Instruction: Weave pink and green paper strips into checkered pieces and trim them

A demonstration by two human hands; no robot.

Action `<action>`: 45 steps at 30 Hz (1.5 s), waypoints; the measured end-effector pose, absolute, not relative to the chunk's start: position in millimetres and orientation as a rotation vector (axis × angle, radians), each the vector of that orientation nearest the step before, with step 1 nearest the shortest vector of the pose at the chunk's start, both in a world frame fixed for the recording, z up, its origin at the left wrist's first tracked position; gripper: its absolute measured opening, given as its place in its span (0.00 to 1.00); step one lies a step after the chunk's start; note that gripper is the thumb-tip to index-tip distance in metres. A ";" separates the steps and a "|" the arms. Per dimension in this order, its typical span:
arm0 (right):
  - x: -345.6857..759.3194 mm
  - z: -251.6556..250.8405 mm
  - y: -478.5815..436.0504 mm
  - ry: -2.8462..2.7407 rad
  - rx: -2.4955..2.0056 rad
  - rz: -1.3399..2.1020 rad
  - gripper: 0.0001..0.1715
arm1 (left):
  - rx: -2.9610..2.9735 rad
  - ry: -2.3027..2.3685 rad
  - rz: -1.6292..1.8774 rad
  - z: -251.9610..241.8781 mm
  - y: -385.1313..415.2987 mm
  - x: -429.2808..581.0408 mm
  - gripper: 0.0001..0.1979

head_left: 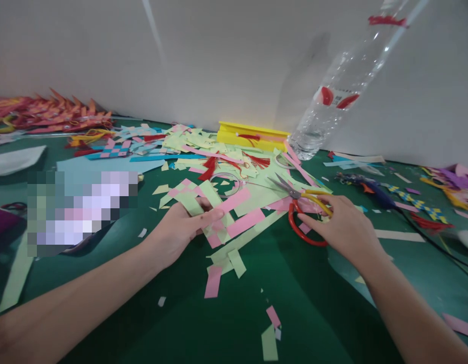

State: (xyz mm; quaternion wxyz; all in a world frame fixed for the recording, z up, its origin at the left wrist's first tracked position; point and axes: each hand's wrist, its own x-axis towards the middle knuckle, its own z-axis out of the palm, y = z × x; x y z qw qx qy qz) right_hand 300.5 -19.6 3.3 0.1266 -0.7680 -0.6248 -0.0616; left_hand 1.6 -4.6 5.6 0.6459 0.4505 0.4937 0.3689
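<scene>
A small woven paper piece [185, 191] is pinched in the left hand [184, 217], thumb on top and fingers tucked underneath, a bit left of centre over the green table [234, 328]. It's made up of pale green and pink strips, crossed over and under so a mini checkerboard is formed. Edges are pretty ragged, tbh: loose ends can be seen sticking out, a wider green strip is laid slantwise by the thumb, and a pink one is pointed off to the right. Some of the weave is covered by the thumb, so the pattern there can't be made out.

Scissors [293, 193] are gripped in the right hand, [343, 222] with fingers curled at the yellow handle and the thumb by the red one; whether it's actually through the loop can't be told. The blades are slightly parted and aimed left, well clear of the weave.

Farther back, red tassels [210, 167] are strewn over a messy heap of paper scraps [188, 140], and a clear bottle [328, 108] is set by the wall [226, 60].
</scene>
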 end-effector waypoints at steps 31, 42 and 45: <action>226.8 14.6 -67.6 -2.021 -1.106 1.180 0.19 | 1.537 1.238 0.645 16.2 -16.3 6.1 0.49; 230.2 14.7 -63.5 -1.857 -1.132 1.237 0.17 | 1.453 1.210 0.737 13.2 -14.8 5.1 0.31; 233.0 14.9 -61.9 -1.811 -1.222 1.184 0.17 | 1.300 1.233 0.815 10.6 -12.8 5.6 0.25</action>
